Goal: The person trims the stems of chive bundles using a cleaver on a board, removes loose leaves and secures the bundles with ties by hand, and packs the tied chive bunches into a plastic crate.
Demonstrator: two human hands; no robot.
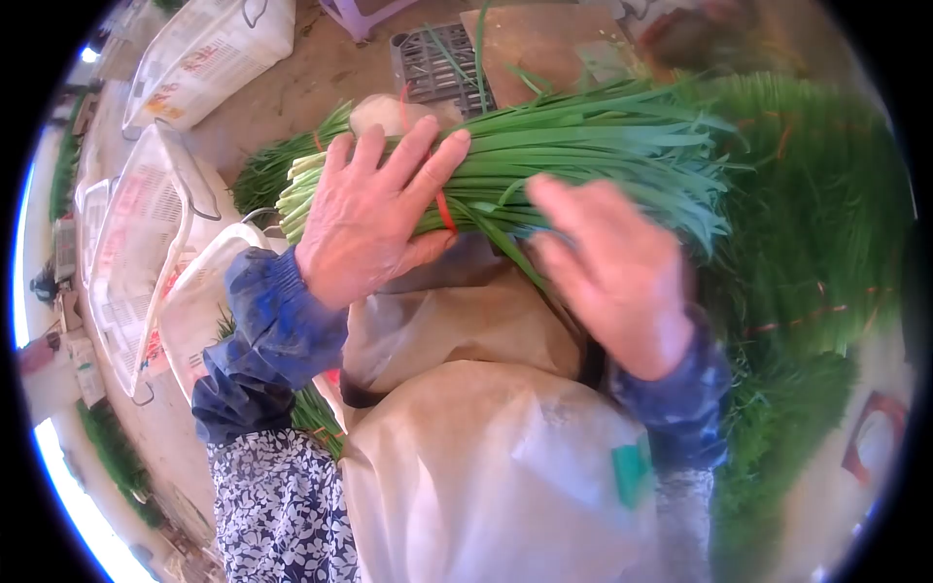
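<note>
A thick bundle of long green stalks (583, 146) lies crosswise over my lap, its pale cut ends at the left and leaf tips at the right. A red band (445, 211) goes round it near the cut ends. My left hand (374, 209) rests on the bundle beside the band, its fingers spread. Blurred by motion, my right hand (612, 267) is over the near side of the bundle, right of the band, fingers apart. One loose leaf (507, 248) hangs from the bundle between my hands. A pale apron (486, 457) covers my lap.
White plastic baskets (141, 253) stand at the left. A large pile of banded green bundles (816, 214) fills the right side. Another bundle (277, 165) lies beyond my left hand. A dark grate (439, 68) and a brown board (544, 49) are on the floor ahead.
</note>
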